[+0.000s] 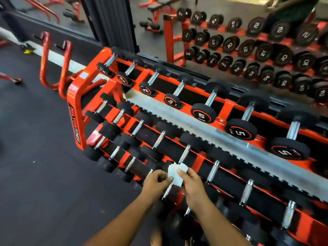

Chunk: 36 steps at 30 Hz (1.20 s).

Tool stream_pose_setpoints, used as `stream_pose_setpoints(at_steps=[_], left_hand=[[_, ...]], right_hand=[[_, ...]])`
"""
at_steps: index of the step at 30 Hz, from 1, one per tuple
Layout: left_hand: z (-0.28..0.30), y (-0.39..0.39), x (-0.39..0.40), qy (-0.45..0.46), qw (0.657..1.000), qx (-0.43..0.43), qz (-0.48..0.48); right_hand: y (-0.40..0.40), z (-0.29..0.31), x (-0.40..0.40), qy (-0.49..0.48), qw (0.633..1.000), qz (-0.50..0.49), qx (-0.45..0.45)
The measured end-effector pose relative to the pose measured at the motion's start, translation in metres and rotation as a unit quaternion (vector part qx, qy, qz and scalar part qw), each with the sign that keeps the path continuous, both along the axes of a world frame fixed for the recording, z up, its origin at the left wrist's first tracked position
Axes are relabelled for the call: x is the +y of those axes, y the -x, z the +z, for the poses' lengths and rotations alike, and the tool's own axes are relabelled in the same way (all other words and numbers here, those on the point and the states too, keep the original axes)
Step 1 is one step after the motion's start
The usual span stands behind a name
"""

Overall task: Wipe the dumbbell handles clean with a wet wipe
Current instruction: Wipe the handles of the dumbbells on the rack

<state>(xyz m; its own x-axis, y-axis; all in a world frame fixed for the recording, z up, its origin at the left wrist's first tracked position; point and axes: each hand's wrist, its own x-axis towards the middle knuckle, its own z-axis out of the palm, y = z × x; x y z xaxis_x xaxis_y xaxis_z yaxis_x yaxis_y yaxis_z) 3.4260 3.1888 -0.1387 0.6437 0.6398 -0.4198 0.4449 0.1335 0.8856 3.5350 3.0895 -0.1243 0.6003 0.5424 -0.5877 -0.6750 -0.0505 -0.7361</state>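
A small white wet wipe (pixel 175 174) hangs between both hands above the lower tiers of an orange dumbbell rack (pixel 76 110). My left hand (pixel 156 181) pinches its left edge and my right hand (pixel 192 183) pinches its right edge. Directly under the wipe lies a chrome dumbbell handle (pixel 167 190), partly hidden by my hands. Another chrome handle (pixel 184 154) sits just beyond the wipe. Black-headed dumbbells fill three tiers, with a 5-marked dumbbell (pixel 203 113) on the top tier.
A wall mirror (pixel 248 41) behind the rack reflects more dumbbells and a person's arm. Black rubber floor (pixel 35 166) spreads to the left. Orange curved bars (pixel 53 68) stand at the rack's far left end.
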Motion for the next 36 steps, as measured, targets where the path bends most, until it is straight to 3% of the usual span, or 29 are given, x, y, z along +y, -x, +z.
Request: stream_pose_setpoints(at_steps=[6,10,14,21,31,36], left_hand=[[0.036,0.025,-0.01,-0.078,0.997,-0.011,0.023],[0.053,0.038,-0.032,-0.02,0.998,-0.028,0.051],[0.057,0.046,-0.049,0.052,0.996,-0.035,0.058],[0.07,0.055,-0.043,-0.005,0.991,-0.041,0.124],[0.065,0.101,0.007,-0.131,0.99,-0.021,0.038],[0.051,0.134,0.041,-0.082,0.996,-0.03,0.007]], right_hand=[[-0.001,0.024,-0.029,0.009,0.993,0.079,-0.083],[-0.002,0.03,-0.046,0.001,0.985,0.131,-0.11],[0.001,0.035,-0.047,-0.026,0.99,0.11,-0.083],[0.018,0.045,-0.046,-0.012,0.976,0.181,-0.121],[0.058,0.055,0.006,-0.014,0.913,0.279,-0.298],[0.096,0.047,0.044,0.029,0.931,0.219,-0.292]])
